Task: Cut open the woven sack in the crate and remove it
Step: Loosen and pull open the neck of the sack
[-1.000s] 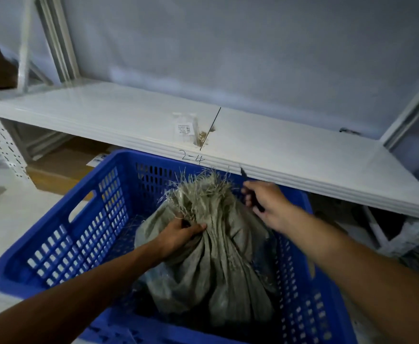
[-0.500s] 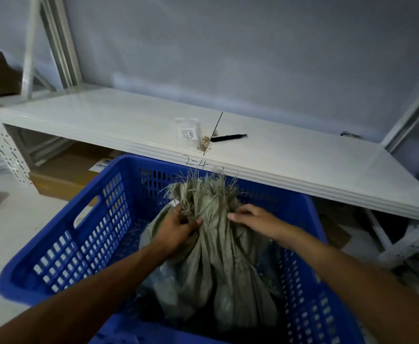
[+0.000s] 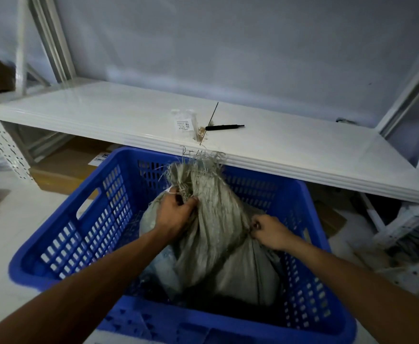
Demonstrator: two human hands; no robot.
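A person's two bare forearms reach into a blue crate (image 3: 84, 234), whose dim bottom, and the foot of the grey woven sack (image 3: 218, 234) standing in it, are hard to make out. The left hand (image 3: 176, 214) has its grip closed on the gathered cloth below the frayed mouth, the right hand (image 3: 268, 230) pinches a fold lower on the sack's right side, and the sack stands upright, mouth pointing up and away. Beyond, a black knife (image 3: 224, 127) lies on the white shelf (image 3: 303, 145) beside a small labelled packet (image 3: 185, 122), its print unreadable.
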